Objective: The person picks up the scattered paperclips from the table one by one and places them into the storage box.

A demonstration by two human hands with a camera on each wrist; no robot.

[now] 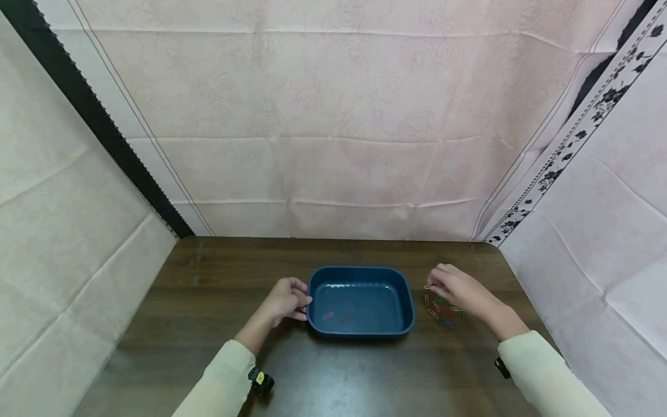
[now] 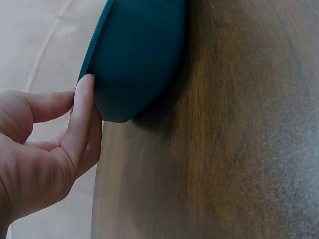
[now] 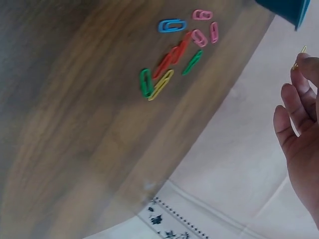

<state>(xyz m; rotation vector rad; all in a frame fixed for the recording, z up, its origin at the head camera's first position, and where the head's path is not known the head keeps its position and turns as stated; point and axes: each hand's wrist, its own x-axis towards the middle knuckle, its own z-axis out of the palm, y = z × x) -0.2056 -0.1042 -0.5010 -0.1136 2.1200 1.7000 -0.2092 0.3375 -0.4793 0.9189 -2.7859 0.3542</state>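
Observation:
My left hand (image 1: pixel 285 301) pinches the left rim of a blue rectangular tray (image 1: pixel 372 301), thumb and fingertip on either side of the edge in the left wrist view. Inside the tray lie a pink paper clip (image 1: pixel 327 315) and a red paper clip (image 1: pixel 345 317). Right of the tray, my right hand (image 1: pixel 458 288) holds a yellow paper clip (image 3: pixel 303 49) between thumb and finger, above the table. Below it several loose paper clips lie scattered, among them a blue clip (image 3: pixel 172 25), a green clip (image 3: pixel 145 82), another yellow clip (image 3: pixel 161 85) and a pink clip (image 3: pixel 214 32).
The brown wooden table (image 1: pixel 333 376) carries the tray and the clips. Pale patterned cloth (image 1: pixel 333 116) hangs behind it, with cloth on both sides too. A dark camera (image 1: pixel 261 382) is strapped to the left wrist.

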